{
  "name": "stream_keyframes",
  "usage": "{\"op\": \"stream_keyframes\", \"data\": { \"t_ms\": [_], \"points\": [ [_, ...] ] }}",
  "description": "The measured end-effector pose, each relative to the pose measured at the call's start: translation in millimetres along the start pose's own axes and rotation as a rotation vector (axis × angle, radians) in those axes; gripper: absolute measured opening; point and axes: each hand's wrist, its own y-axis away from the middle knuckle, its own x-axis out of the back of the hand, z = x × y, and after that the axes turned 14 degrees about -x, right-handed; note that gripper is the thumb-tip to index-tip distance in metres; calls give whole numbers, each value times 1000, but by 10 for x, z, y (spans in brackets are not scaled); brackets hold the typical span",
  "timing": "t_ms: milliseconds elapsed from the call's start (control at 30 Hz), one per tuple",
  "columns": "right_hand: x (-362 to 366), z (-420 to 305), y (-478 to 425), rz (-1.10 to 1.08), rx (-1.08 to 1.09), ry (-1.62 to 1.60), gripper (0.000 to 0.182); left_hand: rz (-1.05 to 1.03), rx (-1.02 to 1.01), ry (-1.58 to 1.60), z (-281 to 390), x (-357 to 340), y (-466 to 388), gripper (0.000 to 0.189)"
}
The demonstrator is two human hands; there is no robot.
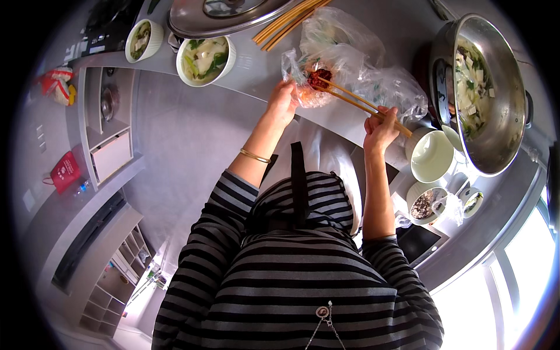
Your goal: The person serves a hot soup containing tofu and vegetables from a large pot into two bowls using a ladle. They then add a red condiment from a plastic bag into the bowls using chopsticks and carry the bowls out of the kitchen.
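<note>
My left hand (283,103) grips the edge of a clear plastic bag (306,94) over the counter. A dark red, oily paste (320,80) shows in the bag's mouth. In my right hand (381,129) is a pair of wooden chopsticks (356,101), their tips touching the paste. More crumpled clear plastic (345,43) lies behind and to the right of the bag. Just beyond my right hand stands a white bowl (432,156), with a steel pot (503,131) of tofu and green leaf soup behind it.
Two white ribbed bowls of soup, one nearer (205,61) and one farther left (141,40), stand on the counter. Between them and the plastic lie a metal pot lid (227,22) and several loose chopsticks (284,24). At right are a bowl of dark bits (424,208) and a small dish (473,202).
</note>
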Motion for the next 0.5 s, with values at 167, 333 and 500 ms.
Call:
{"op": "stream_keyframes", "data": {
  "t_ms": [167, 333, 500],
  "points": [
    [0, 86, -84, 0, -86, -74, 39, -21, -4, 89, 21, 82, -58, 21],
    [47, 74, -73, -32, -113, -96, 38, 17, 11, 153, 60, 149, -106, 20],
    [33, 38, -29, -22, -143, -84, 38, 13, 23, 150, 82, 99, -90, 21]
  ]
}}
